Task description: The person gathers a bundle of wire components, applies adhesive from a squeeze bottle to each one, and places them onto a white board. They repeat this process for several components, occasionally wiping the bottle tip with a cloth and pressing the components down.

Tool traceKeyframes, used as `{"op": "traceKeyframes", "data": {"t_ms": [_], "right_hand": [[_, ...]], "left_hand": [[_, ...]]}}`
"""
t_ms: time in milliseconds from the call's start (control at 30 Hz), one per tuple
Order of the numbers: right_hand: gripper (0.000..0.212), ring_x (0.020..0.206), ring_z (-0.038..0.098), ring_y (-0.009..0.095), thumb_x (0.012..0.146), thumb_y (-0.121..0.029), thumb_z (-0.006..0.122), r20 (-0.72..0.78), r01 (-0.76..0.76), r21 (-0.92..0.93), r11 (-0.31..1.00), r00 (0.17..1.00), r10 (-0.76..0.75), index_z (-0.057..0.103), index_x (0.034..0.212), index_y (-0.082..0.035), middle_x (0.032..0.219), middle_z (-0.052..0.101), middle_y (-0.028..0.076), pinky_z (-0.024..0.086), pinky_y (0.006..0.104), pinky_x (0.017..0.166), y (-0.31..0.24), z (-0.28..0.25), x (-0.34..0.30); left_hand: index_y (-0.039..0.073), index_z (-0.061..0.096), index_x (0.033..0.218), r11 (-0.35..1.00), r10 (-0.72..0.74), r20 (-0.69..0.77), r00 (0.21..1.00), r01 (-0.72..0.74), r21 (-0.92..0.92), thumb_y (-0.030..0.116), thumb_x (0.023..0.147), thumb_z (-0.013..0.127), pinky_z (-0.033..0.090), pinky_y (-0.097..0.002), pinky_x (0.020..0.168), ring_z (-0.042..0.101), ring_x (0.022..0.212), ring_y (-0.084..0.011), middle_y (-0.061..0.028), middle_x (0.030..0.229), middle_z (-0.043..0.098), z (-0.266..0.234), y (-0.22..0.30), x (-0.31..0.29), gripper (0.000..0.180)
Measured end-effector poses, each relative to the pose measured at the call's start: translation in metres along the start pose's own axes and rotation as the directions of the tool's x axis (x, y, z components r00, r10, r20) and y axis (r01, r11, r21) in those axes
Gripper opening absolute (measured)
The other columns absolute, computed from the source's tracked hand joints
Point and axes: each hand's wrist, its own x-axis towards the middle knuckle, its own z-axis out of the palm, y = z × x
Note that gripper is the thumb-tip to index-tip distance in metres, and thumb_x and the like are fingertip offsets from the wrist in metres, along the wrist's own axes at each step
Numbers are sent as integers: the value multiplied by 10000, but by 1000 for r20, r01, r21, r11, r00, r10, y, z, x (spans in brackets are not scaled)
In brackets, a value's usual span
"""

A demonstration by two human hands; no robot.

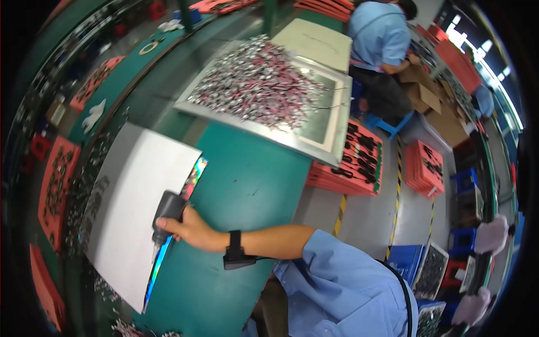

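Green matting covers the long workbench [247,185], which curves away under the fisheye lens. On it lies a large white sheet of card [135,208] with an iridescent, rainbow-sheened strip [193,177] showing along its right edge. The right hand [188,227] is closed around a dark grey plastic squeeze bottle [167,213], nozzle pointing down at the sheet's right edge near the shiny strip; a black band [234,250] sits on that wrist, and the sleeve is light blue. The left hand is out of view. Farther along the bench a grey metal tray [331,143] holds a heap of small silver and pink parts [258,84]. Orange plastic trays [56,185] of dark pieces line the left side, and more orange crates [351,163] stand stacked on the grey floor to the right. Another person in a light blue shirt [379,33] works at cardboard boxes [426,92] beyond.
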Motion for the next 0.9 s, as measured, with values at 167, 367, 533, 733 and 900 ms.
{"op": "traceKeyframes", "data": {"t_ms": [167, 367, 533, 733, 900], "right_hand": [[316, 506, 444, 44, 797, -327, 621, 14, -1, -21, 1000, 1000, 1, 491, 878, -50, 696, 524, 3, 374, 188, 442, 3, -3, 1], [364, 650, 491, 70, 775, -322, 646, 0, 15, 21, 1000, 1000, -15, 459, 905, -39, 780, 513, 19, 420, 212, 518, -9, 0, -3], [360, 674, 494, 69, 771, -307, 653, 8, -50, -16, 999, 999, 50, 457, 909, -38, 800, 511, 14, 426, 217, 529, -4, -2, -3], [283, 520, 488, 66, 792, -321, 630, 30, 53, -115, 992, 998, -49, 530, 804, -56, 650, 533, 0, 419, 209, 454, 16, 5, 0], [240, 653, 539, 94, 858, -291, 542, -27, 76, -165, 983, 996, -81, 549, 885, -53, 831, 600, 40, 408, 222, 472, 13, -7, 3]], "left_hand": [[-12, 557, 1069, 992, 90, -30, 995, -87, 96, 145, 876, 466, 455, -338, 714, 551, 856, -265, -165, 977, 584, -5, -39, 15, 265], [-21, 557, 1052, 907, 383, 145, 912, -401, 129, 94, 893, 340, 440, -358, 774, 549, 912, -334, -179, 1000, 584, 8, -108, 6, 292], [-40, 554, 1028, 916, 332, 178, 926, -362, 172, 131, 904, 329, 427, -384, 803, 553, 907, -307, -174, 975, 593, 26, -77, -15, 308], [-16, 540, 1034, 917, -307, 130, 943, 330, -225, 146, 873, 440, 428, -316, 746, 527, 854, -209, -111, 966, 558, 14, -48, -30, 249], [-9, 421, 1205, 458, -452, 377, 809, 573, -679, 164, 853, 535, 405, -283, 807, 515, 950, -184, -95, 1111, 525, 33, -74, -38, 409]]}}
